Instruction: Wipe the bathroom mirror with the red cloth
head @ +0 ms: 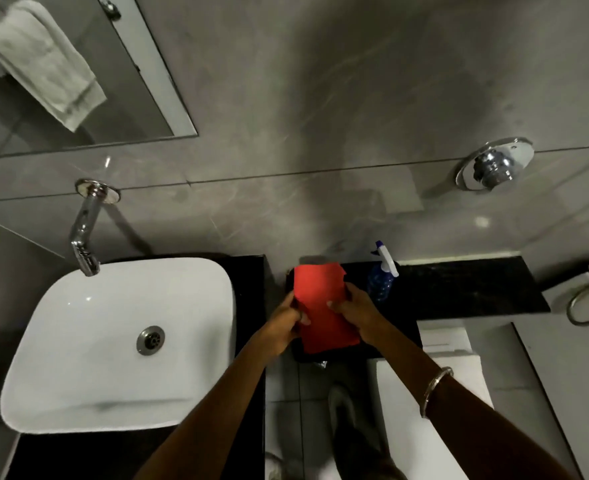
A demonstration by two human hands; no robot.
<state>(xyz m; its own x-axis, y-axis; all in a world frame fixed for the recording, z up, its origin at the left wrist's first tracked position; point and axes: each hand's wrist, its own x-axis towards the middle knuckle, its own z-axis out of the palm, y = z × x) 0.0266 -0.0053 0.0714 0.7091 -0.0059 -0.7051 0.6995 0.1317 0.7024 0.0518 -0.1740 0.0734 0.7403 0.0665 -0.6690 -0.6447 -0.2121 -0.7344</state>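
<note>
My left hand (288, 318) and right hand (355, 311) both grip red cloth (322, 303) by side edges, lower centre of frame, above black tray (395, 344). Mirror (140, 98) upper left. Spray bottle (381, 275) just right of cloth.

The mirror (61, 64) is cut off by the top and left edges.

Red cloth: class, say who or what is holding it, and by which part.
Both hands hold the red cloth: the left hand grips its left edge, the right hand its right edge, about midway along, above the black tray.
</note>
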